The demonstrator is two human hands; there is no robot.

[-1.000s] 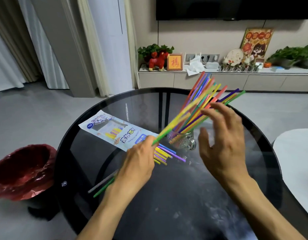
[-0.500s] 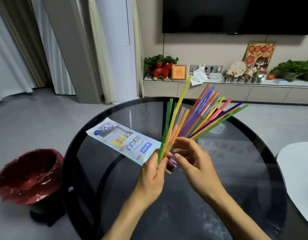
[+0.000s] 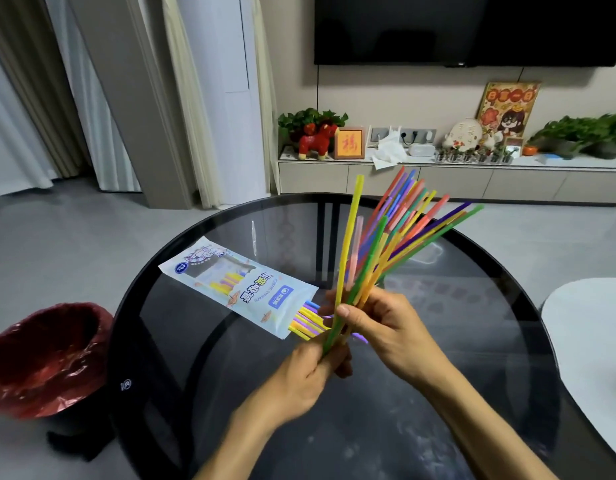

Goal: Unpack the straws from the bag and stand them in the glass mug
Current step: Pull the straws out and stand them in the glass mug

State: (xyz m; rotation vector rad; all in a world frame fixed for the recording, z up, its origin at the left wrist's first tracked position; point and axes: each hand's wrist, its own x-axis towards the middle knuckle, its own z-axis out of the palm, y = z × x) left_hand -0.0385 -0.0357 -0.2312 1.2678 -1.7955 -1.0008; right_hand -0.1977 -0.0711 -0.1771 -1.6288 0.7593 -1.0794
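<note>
My left hand (image 3: 306,372) pinches the lower ends of a few loose straws (image 3: 349,244), yellow, green, pink and orange, and holds them nearly upright. My right hand (image 3: 386,327) closes around the same bunch just above it. Behind them a fan of coloured straws in the mug (image 3: 420,216) leans to the right. The glass mug itself is hidden by my right hand. The printed straw bag (image 3: 230,282) lies flat on the table to the left, with several straws (image 3: 308,320) sticking out of its open end.
Everything is on a round black glass table (image 3: 133,306). A bin with a red liner (image 3: 47,358) stands on the floor at the left. A white table (image 3: 593,327) sits close on the right. A TV cabinet runs along the far wall.
My left hand lifted a few straws from beside the bag and swung them upright. My right hand came down from the straws in the mug and closed on the bunch.
</note>
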